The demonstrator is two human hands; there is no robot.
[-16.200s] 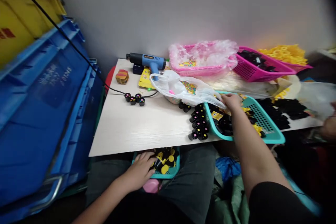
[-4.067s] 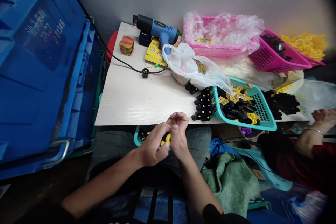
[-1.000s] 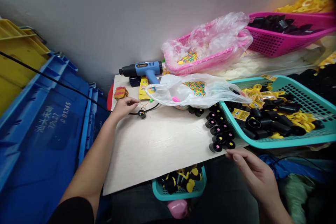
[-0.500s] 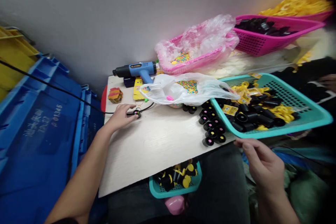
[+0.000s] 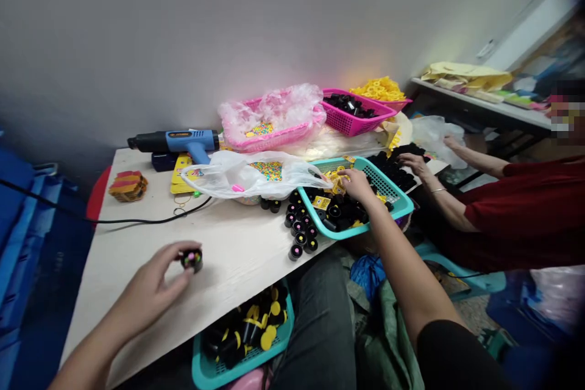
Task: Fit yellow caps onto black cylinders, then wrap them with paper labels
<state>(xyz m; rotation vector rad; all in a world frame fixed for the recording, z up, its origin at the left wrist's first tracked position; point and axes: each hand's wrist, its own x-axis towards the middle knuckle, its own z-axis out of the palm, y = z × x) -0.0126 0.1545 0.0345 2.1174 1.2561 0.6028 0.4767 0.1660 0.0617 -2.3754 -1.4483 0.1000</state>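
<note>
My left hand (image 5: 148, 285) is shut on a small black cap with coloured dots (image 5: 192, 260), holding it just above the white tabletop (image 5: 237, 256). My right hand (image 5: 359, 186) reaches into a teal plastic basket (image 5: 379, 178), with its fingers among yellow tags and black cylinders. Whether those fingers grip anything is hard to see. Black caps with coloured tops (image 5: 299, 226) stand in a cluster on the table, next to the basket's near side.
A blue heat gun (image 5: 192, 140) and a black cable (image 5: 155, 221) lie at the table's back left. Behind the white plastic bag (image 5: 256, 177) stand a pink bead basket (image 5: 269, 134) and a magenta basket (image 5: 351, 119). A co-worker's hands (image 5: 415, 163) work at the right. Another teal basket (image 5: 242, 361) sits below the table edge.
My left hand has lifted the cap off the table, away from the cable. My right hand has moved from below the basket into it. The view has swung back, showing the co-worker.
</note>
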